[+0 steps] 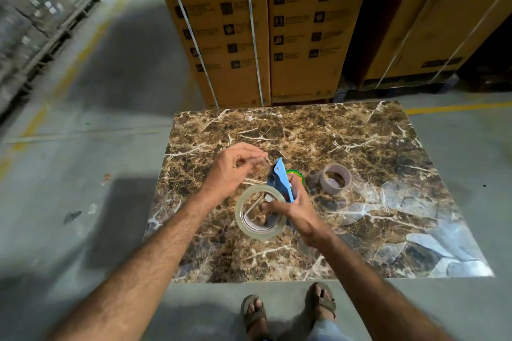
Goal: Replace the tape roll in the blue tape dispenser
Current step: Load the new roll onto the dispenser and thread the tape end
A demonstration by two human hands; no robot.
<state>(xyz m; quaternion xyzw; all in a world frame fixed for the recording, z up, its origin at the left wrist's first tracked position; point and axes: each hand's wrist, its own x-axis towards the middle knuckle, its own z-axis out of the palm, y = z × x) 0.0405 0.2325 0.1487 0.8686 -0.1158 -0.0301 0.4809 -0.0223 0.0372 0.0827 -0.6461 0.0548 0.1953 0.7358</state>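
Note:
My right hand [295, 206] grips the blue tape dispenser [282, 178] above the marble-patterned table [360, 147]. A clear tape roll [250, 227] sits on the dispenser's spindle, just left of that hand. My left hand [235, 169] hovers beyond the roll, its fingertips pinched on what looks like the clear tape's loose end near the dispenser's front tip. A grey, nearly used-up tape roll [335, 178] lies on the table to the right. Behind the dispenser, a green and orange roll [297, 174] is partly hidden.
Tall strapped cardboard boxes [263, 28] stand right behind the table. Concrete floor with yellow lines [83, 50] lies to the left, with racking [33, 22] at the far left. My sandalled feet [288, 310] are at the table's near edge.

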